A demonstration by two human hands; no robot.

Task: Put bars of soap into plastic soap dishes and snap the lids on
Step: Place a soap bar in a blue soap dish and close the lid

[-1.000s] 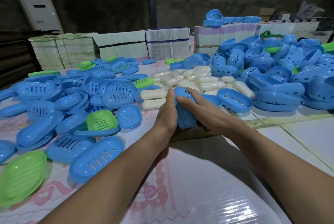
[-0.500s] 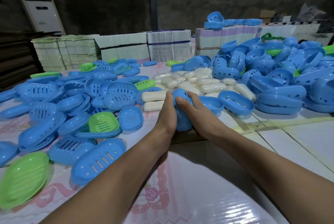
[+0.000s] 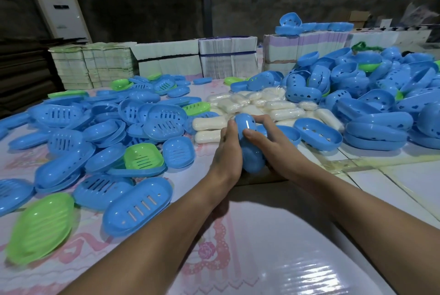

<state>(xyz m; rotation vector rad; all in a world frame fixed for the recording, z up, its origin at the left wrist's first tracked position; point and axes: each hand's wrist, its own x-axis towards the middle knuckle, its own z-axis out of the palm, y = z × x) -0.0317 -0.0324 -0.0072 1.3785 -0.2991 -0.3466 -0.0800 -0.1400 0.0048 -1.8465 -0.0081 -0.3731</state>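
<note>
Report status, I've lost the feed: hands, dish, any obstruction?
Both hands, left and right, grip one closed blue dish. Held upright over table edge. Nothing in the way.

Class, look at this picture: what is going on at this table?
A person is packing soap. Both hands, left hand and right hand, hold one closed blue soap dish between them over the table. Wrapped soap bars lie just beyond, with loose blue lids at left and dish bases at right.
</note>
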